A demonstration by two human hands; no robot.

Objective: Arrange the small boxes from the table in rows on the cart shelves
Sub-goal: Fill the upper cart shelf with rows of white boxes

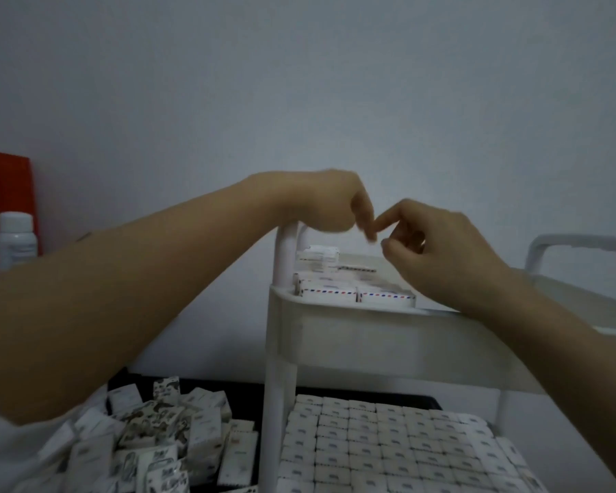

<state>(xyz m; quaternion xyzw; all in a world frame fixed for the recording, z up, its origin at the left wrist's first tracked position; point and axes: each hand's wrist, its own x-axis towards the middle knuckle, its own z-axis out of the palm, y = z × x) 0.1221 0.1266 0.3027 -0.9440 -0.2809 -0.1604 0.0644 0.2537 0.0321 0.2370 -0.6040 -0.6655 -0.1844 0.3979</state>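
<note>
A: Where are the hands sitting?
B: Both are hovering over the top shelf (352, 311) of the white cart (276, 403). The left hand (320, 204) is hanging just above the corner post (285, 261). The right hand (445, 243) is hanging to its right, with the wrist lying across the shelf rim.
A: Are they gripping anything?
B: Fingers on both are curling downward, and the fingertips are nearly meeting, maybe touching. Blur is smearing the tips. I'm not seeing a box in either hand, and I cannot tell whether they're closing on something or on nothing.
A: Where are the boxes lying?
B: A few striped boxes (335, 291) with red-and-blue edging are lying flat in the near-left corner of the top shelf, just below the hands. A small stack (319, 256) is sitting behind them, beside the post. On the level below, rows of white boxes (388, 443) are sitting packed tight, edge to edge.
A: And the pile?
B: Loose boxes (150, 432) are lying heaped on the dark worktop (242, 394), left of the cart. Some are showing white, some black print.
A: What's in the background?
B: A white bottle (15, 240) is standing at the far left, in front of a red panel (11, 186).
</note>
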